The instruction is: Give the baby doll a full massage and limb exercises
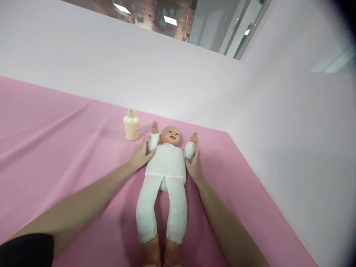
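Observation:
A baby doll (166, 167) in a white suit lies face up on a pink sheet (55, 148), head away from me, arms raised, bare feet near the bottom edge. My left hand (140, 155) rests on the sheet against the doll's white sleeve at its upper arm. My right hand (194, 165) presses against the doll's other side, with fingers touching the sleeve below the doll's small hand. Neither hand clearly wraps around the doll; both lie flat with fingers extended.
A cream-coloured pump bottle (131, 125) stands upright on the sheet just left of the doll's head. Pale pink walls (292, 148) close off the back and right side of the sheet.

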Demonstrator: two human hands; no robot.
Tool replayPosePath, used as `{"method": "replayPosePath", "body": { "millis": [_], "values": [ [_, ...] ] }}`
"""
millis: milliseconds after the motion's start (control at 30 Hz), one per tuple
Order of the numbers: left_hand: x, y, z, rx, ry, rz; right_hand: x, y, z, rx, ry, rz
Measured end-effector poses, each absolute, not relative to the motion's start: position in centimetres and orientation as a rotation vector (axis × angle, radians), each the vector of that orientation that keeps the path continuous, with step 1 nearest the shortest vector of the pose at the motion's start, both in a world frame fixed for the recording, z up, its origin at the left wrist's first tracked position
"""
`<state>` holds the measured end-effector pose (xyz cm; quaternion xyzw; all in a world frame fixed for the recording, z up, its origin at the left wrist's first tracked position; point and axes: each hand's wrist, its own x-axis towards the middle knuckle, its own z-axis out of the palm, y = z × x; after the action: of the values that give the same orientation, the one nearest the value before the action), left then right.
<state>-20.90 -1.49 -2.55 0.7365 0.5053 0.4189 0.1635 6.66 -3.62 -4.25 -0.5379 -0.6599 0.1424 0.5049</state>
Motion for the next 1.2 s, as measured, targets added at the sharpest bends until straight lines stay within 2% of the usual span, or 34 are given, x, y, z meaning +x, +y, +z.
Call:
{"method": "replayPosePath", "body": {
  "millis": [233,733,1033,1200],
  "values": [
    [-20.7,-2.5,-2.0,2.393,1.143,1.143,6.0,-4.6,-3.6,-1.159,-1.768,0.127],
    [-21.0,-2.8,-1.5,2.510,0.980,1.141,5.7,-5.6,-2.1,-0.939,-2.016,0.173],
    [-20.8,-2.8,-1.6,2.456,1.040,1.109,5.5,-5.8,-2.1,-0.992,-2.042,0.174],
    [-20.7,-2.2,-2.5,2.350,1.199,1.126,5.5,-5.0,-3.4,-1.157,-1.892,0.187]
  ]
}}
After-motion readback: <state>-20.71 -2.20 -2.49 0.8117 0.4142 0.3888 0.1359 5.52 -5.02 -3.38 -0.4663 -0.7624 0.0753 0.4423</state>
